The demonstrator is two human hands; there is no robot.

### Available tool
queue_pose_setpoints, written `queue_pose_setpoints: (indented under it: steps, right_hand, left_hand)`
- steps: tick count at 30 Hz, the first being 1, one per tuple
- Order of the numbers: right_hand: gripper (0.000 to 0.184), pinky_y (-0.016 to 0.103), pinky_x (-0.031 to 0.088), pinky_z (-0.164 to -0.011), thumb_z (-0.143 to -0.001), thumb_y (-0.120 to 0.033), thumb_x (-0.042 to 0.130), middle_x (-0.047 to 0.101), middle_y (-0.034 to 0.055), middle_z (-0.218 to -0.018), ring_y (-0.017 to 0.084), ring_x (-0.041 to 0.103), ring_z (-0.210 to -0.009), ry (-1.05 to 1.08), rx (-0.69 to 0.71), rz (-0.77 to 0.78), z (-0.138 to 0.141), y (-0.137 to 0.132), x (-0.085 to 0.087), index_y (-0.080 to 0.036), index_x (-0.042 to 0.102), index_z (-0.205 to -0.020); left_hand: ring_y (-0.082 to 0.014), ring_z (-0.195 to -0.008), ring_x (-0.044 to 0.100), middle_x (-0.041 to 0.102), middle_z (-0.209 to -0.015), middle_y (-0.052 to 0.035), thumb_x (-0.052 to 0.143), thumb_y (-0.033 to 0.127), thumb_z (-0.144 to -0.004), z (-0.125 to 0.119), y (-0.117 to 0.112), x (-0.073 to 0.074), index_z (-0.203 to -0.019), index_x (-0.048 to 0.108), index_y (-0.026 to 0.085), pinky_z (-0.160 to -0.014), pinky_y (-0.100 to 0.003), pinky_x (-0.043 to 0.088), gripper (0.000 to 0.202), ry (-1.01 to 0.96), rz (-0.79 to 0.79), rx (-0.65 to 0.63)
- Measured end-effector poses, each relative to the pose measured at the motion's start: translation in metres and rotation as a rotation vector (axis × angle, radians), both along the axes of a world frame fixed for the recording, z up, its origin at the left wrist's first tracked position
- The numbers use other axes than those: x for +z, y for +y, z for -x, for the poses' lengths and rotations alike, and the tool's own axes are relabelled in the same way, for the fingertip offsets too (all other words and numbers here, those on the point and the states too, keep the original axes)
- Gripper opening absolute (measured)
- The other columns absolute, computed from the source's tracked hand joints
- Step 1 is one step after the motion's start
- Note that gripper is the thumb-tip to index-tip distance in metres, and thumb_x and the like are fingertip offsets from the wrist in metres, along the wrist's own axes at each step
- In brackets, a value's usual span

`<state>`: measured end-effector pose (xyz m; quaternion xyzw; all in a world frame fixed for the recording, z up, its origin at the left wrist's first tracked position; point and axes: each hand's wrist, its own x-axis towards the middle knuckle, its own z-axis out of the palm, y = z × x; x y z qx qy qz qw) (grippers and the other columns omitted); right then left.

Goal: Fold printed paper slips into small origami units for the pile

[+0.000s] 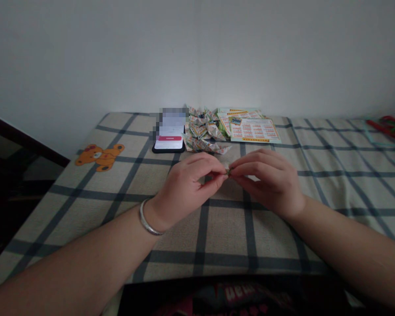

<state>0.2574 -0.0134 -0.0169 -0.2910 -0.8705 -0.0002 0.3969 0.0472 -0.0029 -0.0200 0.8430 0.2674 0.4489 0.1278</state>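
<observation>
My left hand (192, 186), with a silver bangle (145, 219) at the wrist, reaches in from the left with thumb and fingers pinched together. Opposite it, my right hand (271, 182) pinches too, its fingertips almost touching the left ones. Between the fingertips shows a tiny greenish bit of what looks like folded paper (228, 172); most of it is hidden by the fingers. Just beyond the hands lie several folded paper pieces (206, 146) with printed patterns, heaped together. Right of them is a stack of printed calendar cards (255, 130).
A phone (169, 144) with a lit screen lies left of the folded pieces. An orange bear cutout (100, 157) is near the table's left edge. Red and green items (393, 127) sit at the far right. The checked cloth (335, 193) is wrinkled on the right; a wall rises behind.
</observation>
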Motion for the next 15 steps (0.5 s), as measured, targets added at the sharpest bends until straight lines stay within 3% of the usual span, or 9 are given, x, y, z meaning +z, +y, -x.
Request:
queue_pose_setpoints:
  steps: [8, 15]
  right_hand:
    - [0.017, 0.036, 0.049, -0.074, -0.083, -0.017, 0.068, 0.073, 0.0025, -0.094, 0.019, 0.067, -0.084, -0.027, -0.025, -0.081, -0.0024, -0.001, 0.0007, -0.026, 0.065, -0.097]
    - [0.017, 0.035, 0.051, -0.075, -0.083, -0.017, 0.069, 0.068, 0.005, -0.103, 0.018, 0.065, -0.089, 0.017, -0.069, -0.064, -0.0015, -0.0049, -0.0006, -0.026, 0.067, -0.098]
  left_hand:
    - [-0.0089, -0.078, 0.062, 0.066, -0.081, 0.0003, 0.065, 0.007, -0.082, -0.0015, -0.0012, -0.0017, -0.08, 0.062, 0.016, -0.071, -0.021, 0.051, 0.009, -0.055, 0.016, -0.01]
    - [-0.0081, -0.076, 0.062, 0.065, -0.08, 0.0005, 0.065, 0.007, -0.081, -0.001, -0.0005, -0.0017, -0.08, 0.062, 0.015, -0.069, -0.02, 0.05, 0.009, -0.048, 0.009, -0.014]
